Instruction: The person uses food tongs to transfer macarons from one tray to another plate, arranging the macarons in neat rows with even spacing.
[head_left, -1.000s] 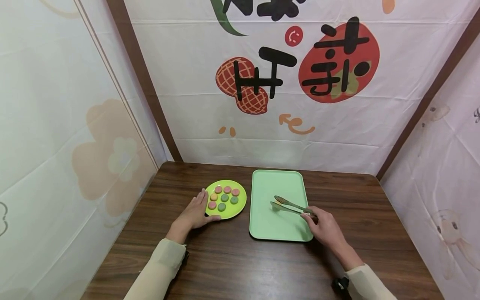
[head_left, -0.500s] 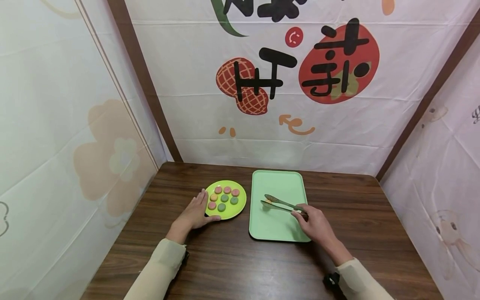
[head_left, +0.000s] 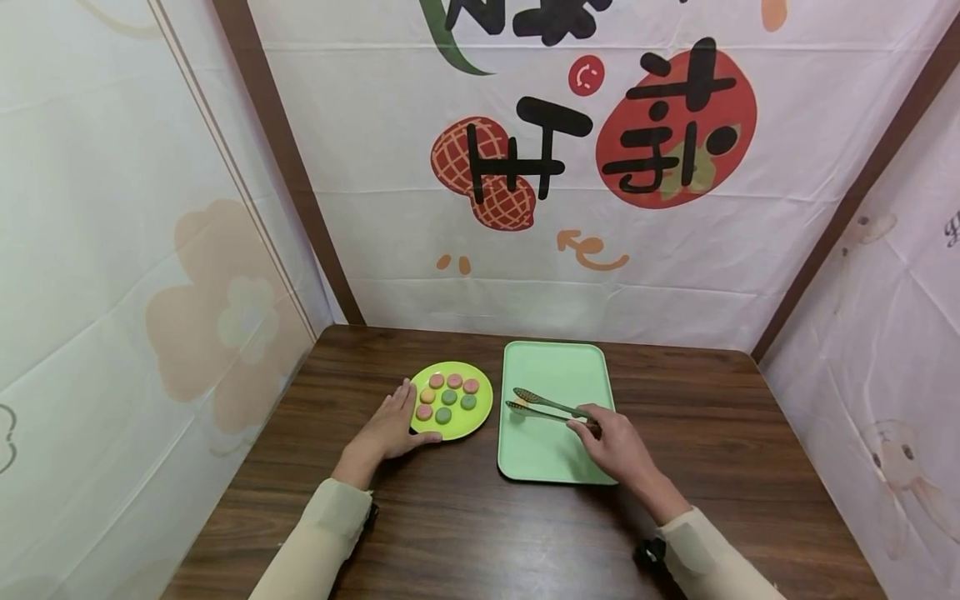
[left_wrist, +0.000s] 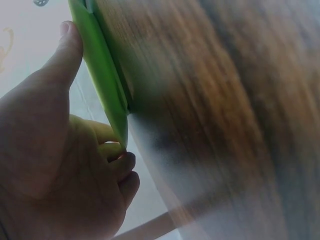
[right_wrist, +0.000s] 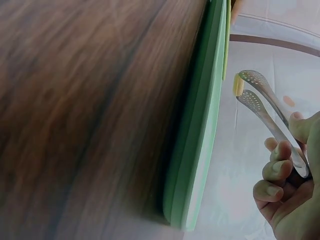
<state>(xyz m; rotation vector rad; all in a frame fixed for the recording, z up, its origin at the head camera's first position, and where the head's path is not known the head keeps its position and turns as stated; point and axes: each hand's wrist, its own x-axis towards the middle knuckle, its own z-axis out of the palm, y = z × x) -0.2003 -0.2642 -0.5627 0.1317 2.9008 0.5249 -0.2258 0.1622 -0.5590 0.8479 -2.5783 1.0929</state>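
Note:
My right hand grips metal tongs with perforated tips, held over the pale green tray. Pinched between those tips is a yellow macaron, seen edge-on in the right wrist view. My left hand rests against the left side of a lime green plate, thumb extended along its near rim and fingers along the left rim. Several small macarons lie on the plate: pink ones, green ones and a yellow-orange one.
Plate and tray stand side by side on a dark wood table, a narrow strip of wood between them. A white printed curtain hangs behind the table's far edge, with more printed sheets at both sides.
My right hand has moved left over the tray, carrying the tongs and yellow macaron closer to the plate. The left hand and plate have stayed in place.

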